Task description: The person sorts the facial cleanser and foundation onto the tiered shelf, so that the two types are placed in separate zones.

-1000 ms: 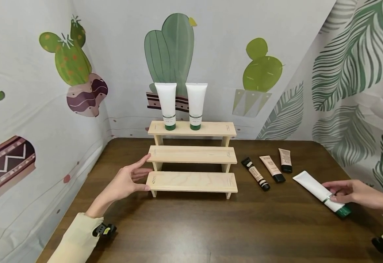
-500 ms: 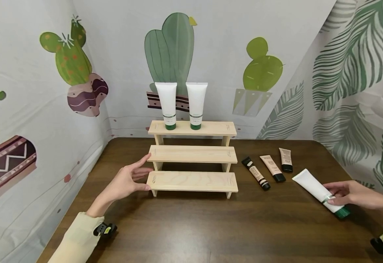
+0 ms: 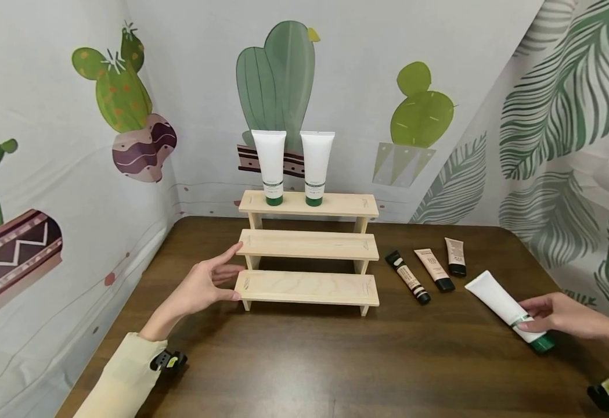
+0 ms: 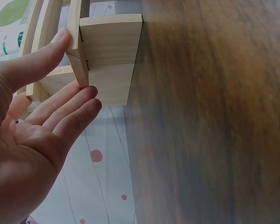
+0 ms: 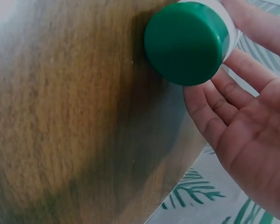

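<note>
My right hand (image 3: 560, 316) grips a white squeeze tube (image 3: 494, 299) near its green cap, thumb on one side and fingers on the other. The tube slants, its flat crimped end toward the back left. Up close in the right wrist view is the green cap (image 5: 184, 44). At the left end of a three-step wooden display stand (image 3: 309, 287), my left hand (image 3: 194, 290) touches the ends of the lower two steps with extended fingers and thumb (image 4: 51, 51). Two matching white tubes (image 3: 270, 165) stand cap-down on the top step, left and centre.
Three smaller cosmetic tubes lie right of the stand: a black-ended beige tube (image 3: 408, 277), a pale BB tube (image 3: 435, 270) and a small pinkish tube (image 3: 456, 256). All rest on the brown wooden table (image 3: 294, 360). A cactus-print cloth (image 3: 351, 87) hangs behind.
The held tube's cap end has shifted slightly left with my right hand. My left hand stays at the stand. The whole view has shifted slightly.
</note>
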{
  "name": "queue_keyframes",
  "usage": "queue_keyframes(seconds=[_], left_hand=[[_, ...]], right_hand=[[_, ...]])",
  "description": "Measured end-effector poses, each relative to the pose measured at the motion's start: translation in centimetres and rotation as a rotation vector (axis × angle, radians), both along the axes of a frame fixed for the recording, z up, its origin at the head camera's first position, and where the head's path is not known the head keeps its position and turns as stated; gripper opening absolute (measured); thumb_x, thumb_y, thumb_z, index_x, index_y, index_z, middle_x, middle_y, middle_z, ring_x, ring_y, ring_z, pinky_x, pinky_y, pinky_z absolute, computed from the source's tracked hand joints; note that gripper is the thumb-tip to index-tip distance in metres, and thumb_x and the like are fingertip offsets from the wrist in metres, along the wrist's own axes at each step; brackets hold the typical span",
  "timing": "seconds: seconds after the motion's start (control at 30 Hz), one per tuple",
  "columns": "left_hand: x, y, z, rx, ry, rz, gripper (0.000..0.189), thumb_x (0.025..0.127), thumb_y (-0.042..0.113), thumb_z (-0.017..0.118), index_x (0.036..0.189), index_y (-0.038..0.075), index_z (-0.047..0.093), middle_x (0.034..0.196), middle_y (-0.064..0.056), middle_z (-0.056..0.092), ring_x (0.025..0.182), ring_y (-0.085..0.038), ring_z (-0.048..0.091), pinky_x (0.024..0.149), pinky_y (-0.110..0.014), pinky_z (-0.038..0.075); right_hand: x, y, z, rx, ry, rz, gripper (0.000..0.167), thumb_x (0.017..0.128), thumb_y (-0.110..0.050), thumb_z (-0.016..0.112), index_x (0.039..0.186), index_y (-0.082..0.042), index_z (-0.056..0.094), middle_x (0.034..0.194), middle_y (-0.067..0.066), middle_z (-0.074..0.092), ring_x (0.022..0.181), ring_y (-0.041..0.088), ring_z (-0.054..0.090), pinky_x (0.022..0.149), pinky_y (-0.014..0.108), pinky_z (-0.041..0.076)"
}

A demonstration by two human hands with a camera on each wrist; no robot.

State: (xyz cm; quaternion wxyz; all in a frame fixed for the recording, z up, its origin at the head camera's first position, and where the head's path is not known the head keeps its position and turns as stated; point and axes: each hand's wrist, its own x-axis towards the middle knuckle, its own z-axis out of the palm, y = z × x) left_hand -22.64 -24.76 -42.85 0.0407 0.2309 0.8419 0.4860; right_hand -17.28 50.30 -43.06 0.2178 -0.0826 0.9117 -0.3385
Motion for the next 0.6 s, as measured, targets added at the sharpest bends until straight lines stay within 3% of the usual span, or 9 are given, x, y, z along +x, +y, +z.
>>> queue_keyframes(seconds=[0.23, 0.6], left_hand=[[0.0, 0.1, 0.1, 0.005, -0.009, 0.004, 0.111, 0.076, -0.008, 0.091, 0.167, 0.013, 0.031, 0.133, -0.025, 0.068, 0.123, -0.041, 0.066, 0.103, -0.052, 0.054], [0.0, 0.0, 0.0, -0.011, -0.009, 0.006, 0.111, 0.077, -0.007, 0.091, 0.168, 0.015, 0.031, 0.135, -0.026, 0.066, 0.125, -0.039, 0.065, 0.104, -0.048, 0.054]], right_hand=[[0.5, -0.3, 0.2, 0.063, 0.095, 0.013, 0.047, 0.097, -0.016, 0.075, 0.123, 0.022, 0.063, 0.09, 0.002, 0.074, 0.076, 0.006, 0.062, 0.063, 0.024, 0.053], [0.9, -1.4, 0.9, 0.122, 0.204, -0.068, 0.059, 0.096, -0.016, 0.077, 0.129, 0.028, 0.054, 0.093, 0.006, 0.072, 0.078, 0.004, 0.063, 0.066, 0.025, 0.056]])
